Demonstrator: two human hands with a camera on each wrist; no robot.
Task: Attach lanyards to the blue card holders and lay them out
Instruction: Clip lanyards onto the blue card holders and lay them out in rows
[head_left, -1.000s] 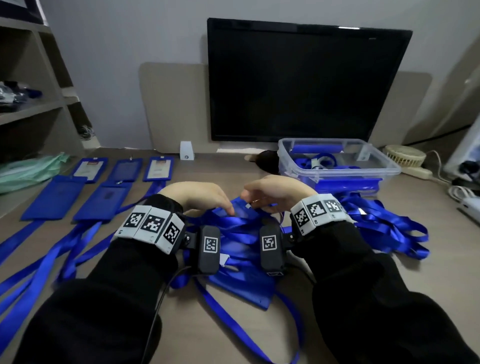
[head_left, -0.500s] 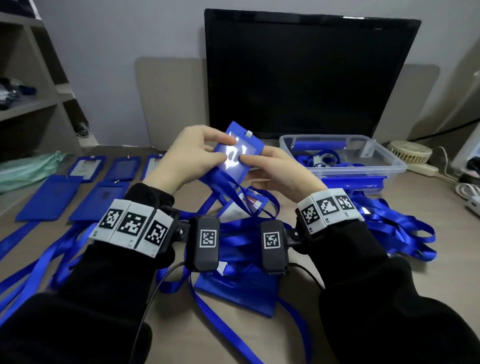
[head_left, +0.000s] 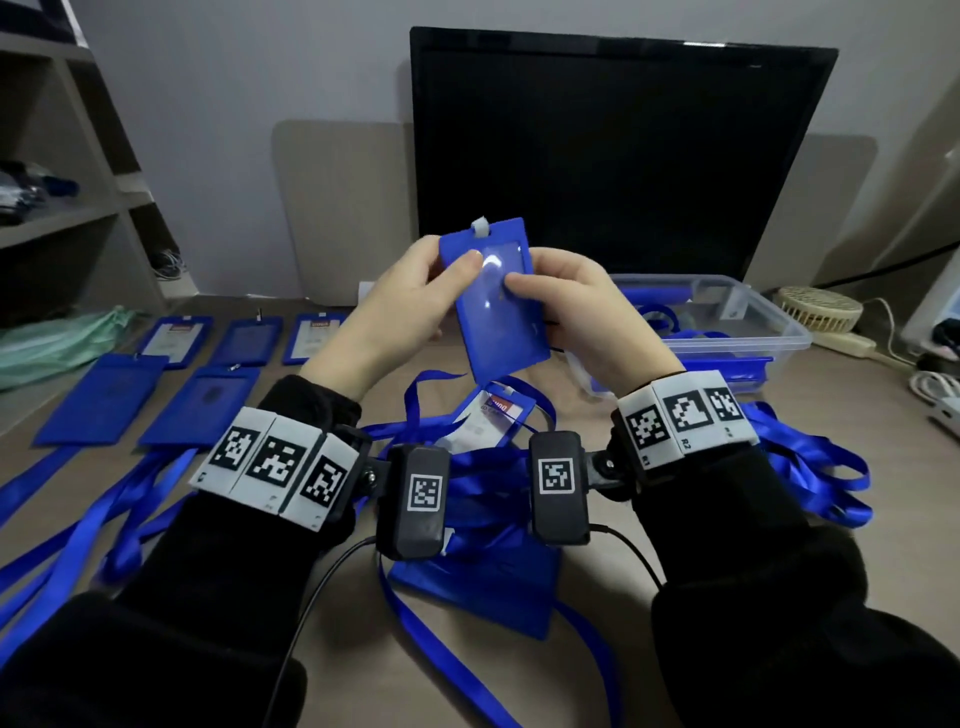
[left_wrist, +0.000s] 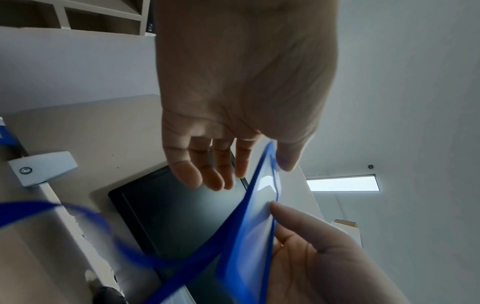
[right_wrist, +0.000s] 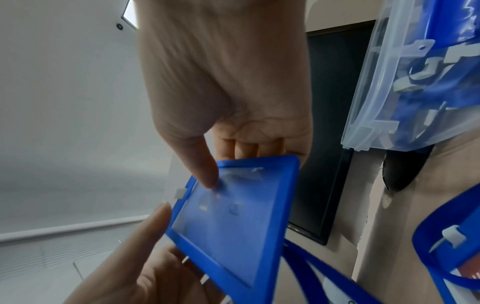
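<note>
Holder (head_left: 496, 296) is up in the air in front of the monitor (head_left: 618, 156), pinched between both hands: the left hand (head_left: 400, 306) grips its left edge with the thumb on the clear window, the right hand (head_left: 582, 317) grips the right edge the same way. It looks like the inspection step, before a lanyard goes on (no strap hangs from this holder's white tab that I can see). Next move, I judge, calls for one hand to keep the holder steady while the other picks a loose lanyard (head_left: 800, 467) from the surface (head_left: 883, 545) and finds its clip. Finished holders (head_left: 171, 338) lie in rows at far left. Fingers behind the holder are hidden in the head view, the tab's slot is too small to read, and the bin (head_left: 727, 322) contents are a blur.
</note>
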